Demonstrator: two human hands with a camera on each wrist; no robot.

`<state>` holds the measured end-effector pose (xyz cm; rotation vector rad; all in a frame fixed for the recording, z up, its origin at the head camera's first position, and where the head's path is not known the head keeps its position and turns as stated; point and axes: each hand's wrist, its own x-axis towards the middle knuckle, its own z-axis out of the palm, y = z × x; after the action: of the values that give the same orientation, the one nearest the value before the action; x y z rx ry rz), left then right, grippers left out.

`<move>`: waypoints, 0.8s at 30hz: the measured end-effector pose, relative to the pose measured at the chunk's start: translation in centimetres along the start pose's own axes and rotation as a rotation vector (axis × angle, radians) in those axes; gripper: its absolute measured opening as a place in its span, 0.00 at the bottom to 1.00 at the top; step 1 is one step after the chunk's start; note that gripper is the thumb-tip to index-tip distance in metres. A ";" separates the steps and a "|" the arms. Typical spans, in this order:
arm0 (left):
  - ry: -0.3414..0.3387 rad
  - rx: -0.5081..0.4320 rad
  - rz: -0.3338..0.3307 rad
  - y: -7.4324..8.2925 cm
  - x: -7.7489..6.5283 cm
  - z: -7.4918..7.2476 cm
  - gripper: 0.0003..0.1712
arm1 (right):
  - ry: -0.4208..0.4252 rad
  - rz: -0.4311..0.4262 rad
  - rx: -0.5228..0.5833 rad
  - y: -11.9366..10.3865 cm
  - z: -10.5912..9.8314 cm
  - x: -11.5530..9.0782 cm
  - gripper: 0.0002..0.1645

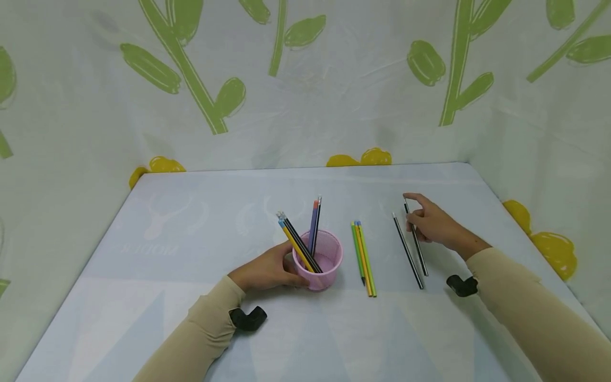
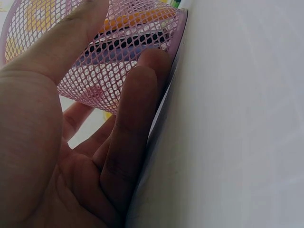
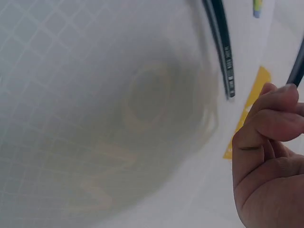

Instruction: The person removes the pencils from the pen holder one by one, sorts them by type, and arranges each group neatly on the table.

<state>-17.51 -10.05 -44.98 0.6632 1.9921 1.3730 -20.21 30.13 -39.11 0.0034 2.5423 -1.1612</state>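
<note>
My left hand [image 1: 268, 269] holds the side of a pink mesh pencil cup [image 1: 331, 249] standing on the table. In the left wrist view, the thumb and fingers lie around the mesh wall [image 2: 107, 76]. Yellow and black pencils [image 1: 297, 243] lean left inside the cup, beside a purple pencil [image 1: 312, 225] and another dark one. On the right, my right hand [image 1: 435, 225] pinches a black pencil [image 1: 419, 255], index finger at its upper end; the right wrist view shows part of this pencil [image 3: 298, 66]. A second black pencil [image 1: 407, 249] lies just left of it.
Between the cup and the black pencils, a small row of green and yellow pencils [image 1: 365, 262] lies on the white table [image 1: 191, 313]. A pale curtain [image 1: 305, 116] with green leaf prints stands behind the table and along its sides.
</note>
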 end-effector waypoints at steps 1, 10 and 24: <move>-0.001 0.002 0.000 0.0 0.0 0.0 0.51 | -0.003 0.001 -0.007 0.1 0.1 0.1 0.39; 0.004 -0.015 -0.019 0.0 0.0 0.1 0.52 | -0.041 0.007 -0.118 1.2 0.4 0.9 0.39; 0.006 -0.021 -0.008 0.1 -0.1 0.1 0.52 | -0.019 -0.002 -0.236 1.1 1.1 1.0 0.38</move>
<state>-17.39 -10.01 -44.85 0.6416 1.9802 1.3913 -20.68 29.93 -40.95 -0.0680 2.6468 -0.8507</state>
